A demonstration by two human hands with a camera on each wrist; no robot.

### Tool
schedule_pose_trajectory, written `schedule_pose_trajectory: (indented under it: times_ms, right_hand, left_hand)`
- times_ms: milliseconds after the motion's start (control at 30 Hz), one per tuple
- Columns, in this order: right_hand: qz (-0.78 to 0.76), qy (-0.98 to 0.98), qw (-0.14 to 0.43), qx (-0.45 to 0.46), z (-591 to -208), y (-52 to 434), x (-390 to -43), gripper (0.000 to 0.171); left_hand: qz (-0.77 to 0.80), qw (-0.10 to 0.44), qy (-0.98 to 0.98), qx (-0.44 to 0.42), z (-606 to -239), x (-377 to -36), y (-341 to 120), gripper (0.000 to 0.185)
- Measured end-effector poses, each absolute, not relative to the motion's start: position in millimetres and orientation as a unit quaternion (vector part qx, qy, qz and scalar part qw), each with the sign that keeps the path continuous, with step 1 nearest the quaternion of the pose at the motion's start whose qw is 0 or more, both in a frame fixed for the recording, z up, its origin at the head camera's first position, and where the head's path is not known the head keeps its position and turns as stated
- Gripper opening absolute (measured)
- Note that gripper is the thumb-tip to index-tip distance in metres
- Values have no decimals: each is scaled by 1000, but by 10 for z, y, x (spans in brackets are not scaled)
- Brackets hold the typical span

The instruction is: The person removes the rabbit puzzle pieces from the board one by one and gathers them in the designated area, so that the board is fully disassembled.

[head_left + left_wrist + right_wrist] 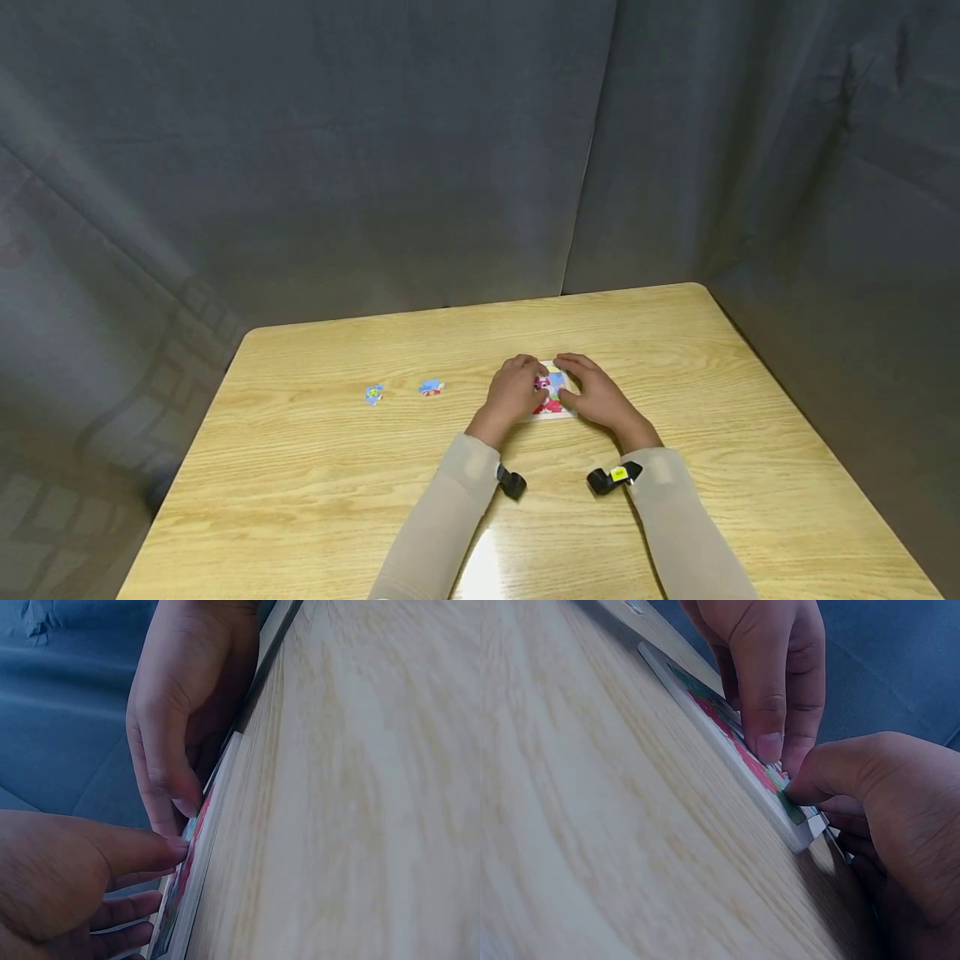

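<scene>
A small jigsaw puzzle in a white-edged tray lies on the table between both hands, its picture red, blue and green. My left hand covers its left part, thumb and fingers bent onto it; in the right wrist view that thumb touches the picture. From the other side my right hand holds the puzzle, its thumb on a green part near the corner and its other fingers bent by the edge. The hands hide much of the picture.
Two loose blue puzzle pieces, one with a yellow patch and one with red, lie left of the hands. The wooden table has its far edge near a grey curtain. Black wrist cameras sit by both sleeves.
</scene>
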State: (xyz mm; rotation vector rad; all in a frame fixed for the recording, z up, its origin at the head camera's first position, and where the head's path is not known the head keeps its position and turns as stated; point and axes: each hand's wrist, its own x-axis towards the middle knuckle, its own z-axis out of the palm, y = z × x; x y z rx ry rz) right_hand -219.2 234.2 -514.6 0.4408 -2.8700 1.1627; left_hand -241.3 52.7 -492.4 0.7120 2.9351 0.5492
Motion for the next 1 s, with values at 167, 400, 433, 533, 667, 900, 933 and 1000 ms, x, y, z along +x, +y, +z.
schedule_pose_trajectory:
  times_ms: [167,400,433,533,667,900,933,1000]
  right_hand:
    - [377,-917,2,134,-5146,2341,-2185,58]
    - [376,-918,0,123,-5158,2347,-2186,61]
    - [377,-918,2,122,-5160,2349,-2186,62]
    - [377,-918,3,121,-5167,2350,-2188,62]
    - [377,-918,5,123,-5166,2344,-2191,61]
    - [377,-918,10,126,-5156,2336,-2196,61]
    - [379,-917,10,125,-5157,2335,-2197,61]
    - [381,-916,10,125,-5161,2333,-2198,61]
  left_hand:
    - [179,39,956,228,-4933,-2416,531,31]
    - [190,35,955,226,-4949,-2420,540,28]
    - [190,34,955,226,-4950,-2420,540,28]
    - [192,34,954,227,-4952,-2421,539,28]
    - [194,29,953,229,-4958,-2428,524,29]
    - [201,29,953,224,-4961,-2457,514,38]
    - [200,28,954,222,-4958,-2464,517,39]
    - [191,26,957,216,-4951,-2477,525,42]
